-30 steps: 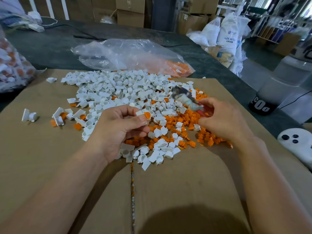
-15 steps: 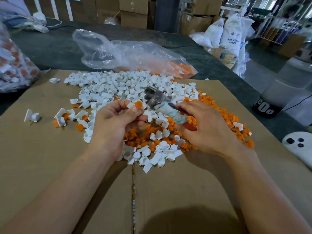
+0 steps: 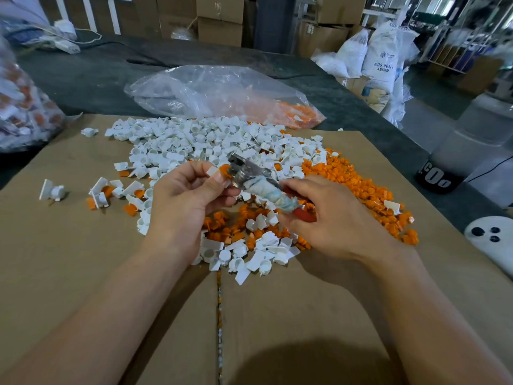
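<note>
Above the bench's middle, the left hand (image 3: 188,201) pinches a white-and-orange cap (image 3: 223,170). The right hand (image 3: 333,220) grips cloth-wrapped nippers (image 3: 247,171), apparently biting its orange part. A crooked squeeze could nick the thumb or flick the cap away.

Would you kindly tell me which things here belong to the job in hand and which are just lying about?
In use: left hand, pinching an orange-and-white part; right hand, gripping the cloth-wrapped pliers; white parts pile; orange plugs pile.
Lying about: white controller; resin sacks; cardboard boxes.
</note>
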